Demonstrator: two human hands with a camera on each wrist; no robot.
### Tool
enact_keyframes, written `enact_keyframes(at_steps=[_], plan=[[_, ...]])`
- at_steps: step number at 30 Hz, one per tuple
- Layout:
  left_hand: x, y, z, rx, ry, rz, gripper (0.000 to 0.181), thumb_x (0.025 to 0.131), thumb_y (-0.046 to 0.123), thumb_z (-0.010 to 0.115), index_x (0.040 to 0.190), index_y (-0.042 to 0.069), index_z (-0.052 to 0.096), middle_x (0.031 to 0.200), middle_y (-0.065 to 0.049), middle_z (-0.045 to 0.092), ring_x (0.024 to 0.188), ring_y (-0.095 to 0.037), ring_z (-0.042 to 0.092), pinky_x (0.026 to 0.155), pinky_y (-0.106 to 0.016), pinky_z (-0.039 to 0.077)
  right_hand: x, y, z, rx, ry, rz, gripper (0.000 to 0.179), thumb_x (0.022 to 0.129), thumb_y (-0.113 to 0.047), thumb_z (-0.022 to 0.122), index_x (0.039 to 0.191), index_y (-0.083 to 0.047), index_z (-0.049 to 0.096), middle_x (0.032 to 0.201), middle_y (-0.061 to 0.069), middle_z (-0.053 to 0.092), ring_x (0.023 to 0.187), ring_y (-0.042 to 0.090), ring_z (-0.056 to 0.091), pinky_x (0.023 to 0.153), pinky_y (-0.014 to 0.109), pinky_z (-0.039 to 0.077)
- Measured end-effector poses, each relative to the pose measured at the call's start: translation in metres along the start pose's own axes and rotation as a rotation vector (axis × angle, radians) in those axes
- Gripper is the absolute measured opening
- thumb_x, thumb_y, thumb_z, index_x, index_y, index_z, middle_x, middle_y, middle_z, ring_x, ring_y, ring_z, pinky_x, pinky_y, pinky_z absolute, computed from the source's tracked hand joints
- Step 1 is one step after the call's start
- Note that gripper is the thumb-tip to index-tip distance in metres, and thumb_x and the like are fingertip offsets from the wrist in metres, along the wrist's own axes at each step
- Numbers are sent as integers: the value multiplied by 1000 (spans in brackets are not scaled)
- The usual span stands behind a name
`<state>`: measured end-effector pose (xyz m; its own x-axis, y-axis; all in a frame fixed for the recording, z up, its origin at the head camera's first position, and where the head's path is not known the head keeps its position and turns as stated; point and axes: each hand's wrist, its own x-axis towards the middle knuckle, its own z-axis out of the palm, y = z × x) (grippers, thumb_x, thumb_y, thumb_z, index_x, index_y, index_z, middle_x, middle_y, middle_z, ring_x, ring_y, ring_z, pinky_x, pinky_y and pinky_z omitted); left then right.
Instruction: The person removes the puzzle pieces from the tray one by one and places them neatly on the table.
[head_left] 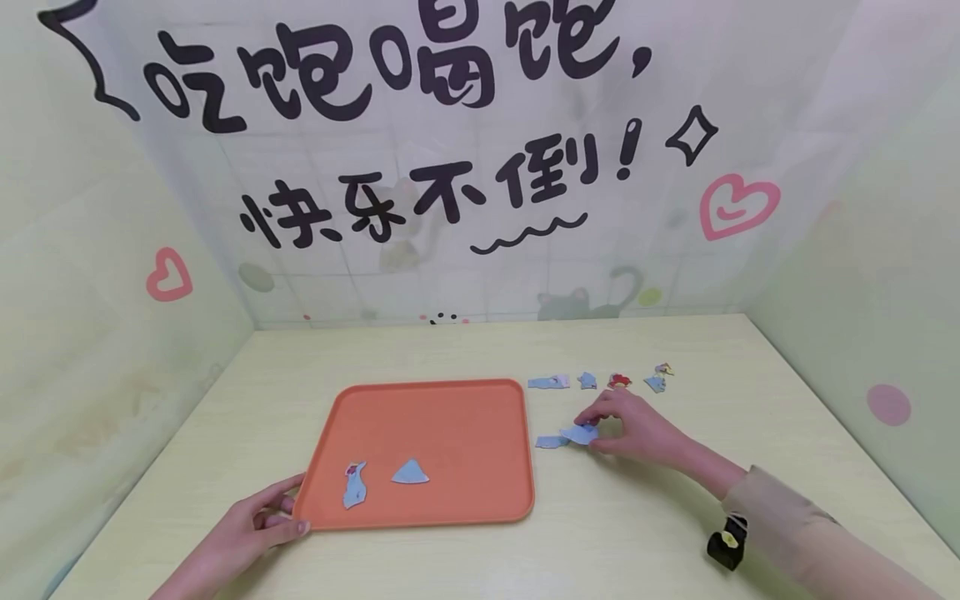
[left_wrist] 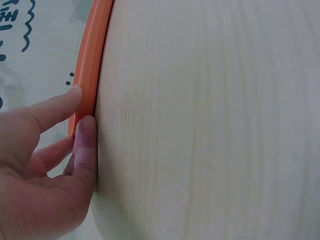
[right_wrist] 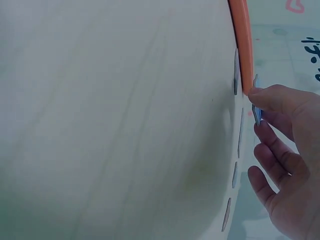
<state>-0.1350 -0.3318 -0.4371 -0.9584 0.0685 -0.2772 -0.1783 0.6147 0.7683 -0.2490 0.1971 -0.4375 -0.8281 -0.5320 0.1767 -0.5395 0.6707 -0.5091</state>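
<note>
My left hand (head_left: pixel 258 521) grips the near left corner of an orange tray (head_left: pixel 465 433), thumb and fingers at its rim; the left wrist view shows the fingertips against the orange rim (left_wrist: pixel 92 60). Two light blue jigsaw pieces lie in the tray: a tall narrow one (head_left: pixel 355 487) and a fan-shaped one (head_left: pixel 410 472). Right of the tray, my right hand (head_left: pixel 633 429) pinches a blue puzzle piece (head_left: pixel 580 434) between thumb and fingers. It appears edge-on in the right wrist view, a thin piece (right_wrist: pixel 257 112) raised off the table. Another blue piece (head_left: pixel 551 442) lies beside it on the table.
Behind the right hand, several pieces lie in a row: a long blue one (head_left: pixel 549 382), a small blue one (head_left: pixel 587 381), a red one (head_left: pixel 619 381) and a blue-and-yellow one (head_left: pixel 657 381). Printed cloth walls (head_left: pixel 480 283) enclose the pale wooden table (head_left: pixel 600 533).
</note>
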Motion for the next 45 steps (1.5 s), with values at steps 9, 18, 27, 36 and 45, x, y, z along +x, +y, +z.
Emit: enact_keyframes(at_steps=[9,18,27,36,45], plan=[[-1,-2,0,10,-9,-3,75,92,21,70,150,-7,31,116,-13,59,83,-3,58,70,-21,48,-5,17,-2,-38,-10,44,27,80,-16,81,106,-19,75,103,-7,70,98,13,58,86,33,46],[-2,-2,-1,8,-9,12,75,91,21,70,150,-7,32,116,-13,59,81,-2,58,69,-20,48,-12,23,-5,-12,-29,42,26,81,-17,81,107,-17,75,103,-4,71,94,13,56,79,27,44],[-1,-2,-1,-4,0,1,77,91,20,71,150,-7,31,116,-13,57,81,-2,57,69,-20,47,-12,25,-9,81,-86,91,29,83,-20,79,111,-15,74,105,-2,69,92,10,54,80,23,47],[0,-1,-1,-24,6,3,76,90,19,71,151,-6,31,116,-13,55,81,-2,57,67,-20,46,-13,28,-9,76,-91,75,30,84,-20,78,113,-14,72,110,1,69,97,14,57,84,24,48],[0,-1,0,-26,5,-1,77,90,19,72,150,-6,32,116,-14,55,80,-2,56,66,-21,45,-21,35,-10,67,-119,56,40,81,-32,80,119,-24,69,112,-6,62,106,14,55,94,30,44]])
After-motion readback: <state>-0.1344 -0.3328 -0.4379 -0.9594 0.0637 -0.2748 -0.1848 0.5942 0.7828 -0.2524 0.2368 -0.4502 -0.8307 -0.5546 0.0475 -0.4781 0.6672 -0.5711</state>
